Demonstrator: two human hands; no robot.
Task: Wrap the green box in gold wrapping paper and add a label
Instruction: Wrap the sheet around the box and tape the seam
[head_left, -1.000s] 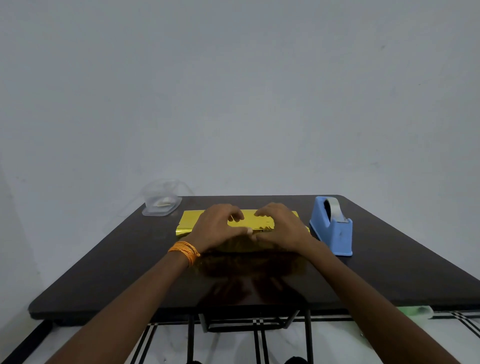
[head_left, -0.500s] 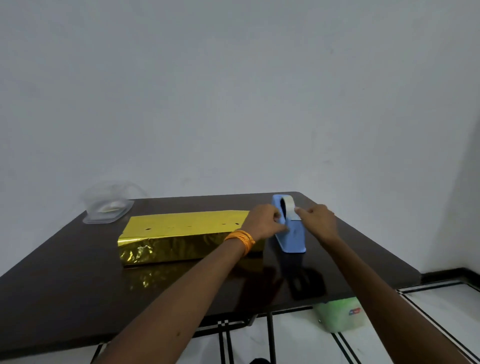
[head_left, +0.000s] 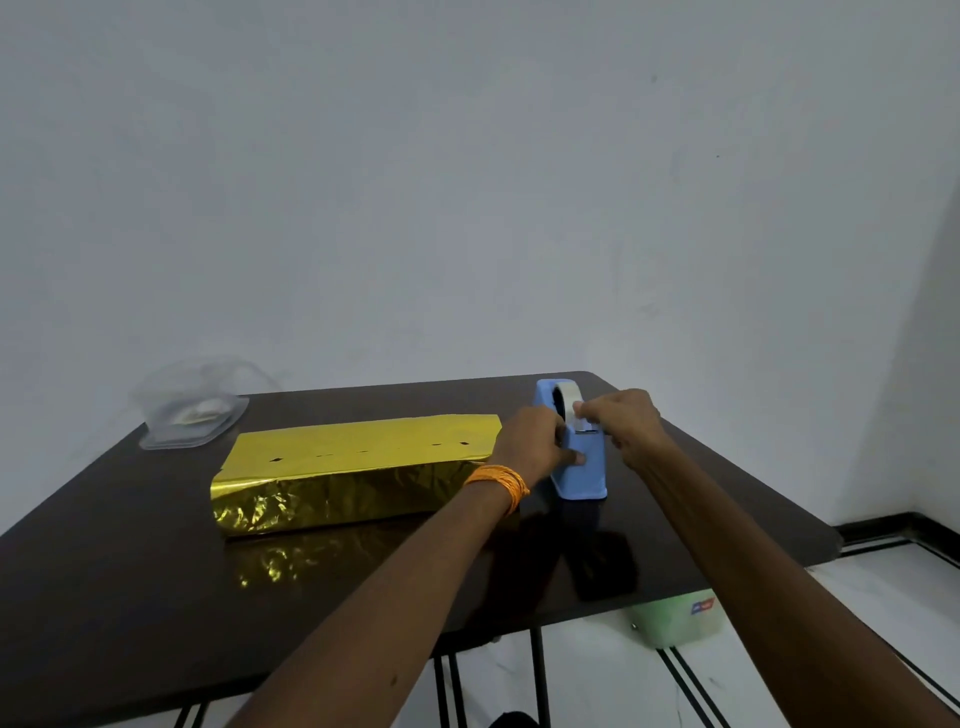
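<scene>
Head view: a dark counter (head_left: 130, 571) stood against a plain pale wall (head_left: 467, 182). The box (head_left: 353, 462) lay on its long side in the middle of the counter. Shiny gold paper (head_left: 332, 496) covered all of it that could be seen, and the paper looked crinkly on the near side. A row of small dark marks ran along the top of the box. Just to the right of the box stood a blue tape holder (head_left: 584, 475) with a roll of tape (head_left: 570, 391) in its back end. The left hand (head_left: 535, 441) held the tape holder from the left side, with its fingers (head_left: 569, 457) curled onto the blue side. An orange band (head_left: 498, 483) sat on that wrist, which hid the right end of the box. The right hand (head_left: 626, 426) was at the top front of the tape holder, and its fingers (head_left: 592, 413) were pinched together on the end of the tape. A clear plastic tub (head_left: 192, 410) sat at the far left corner of the counter, well apart from the box; what was in it was too blurry to tell. A pale green thing (head_left: 675, 618) sat on the white floor (head_left: 883, 587) under the right edge of the counter.
</scene>
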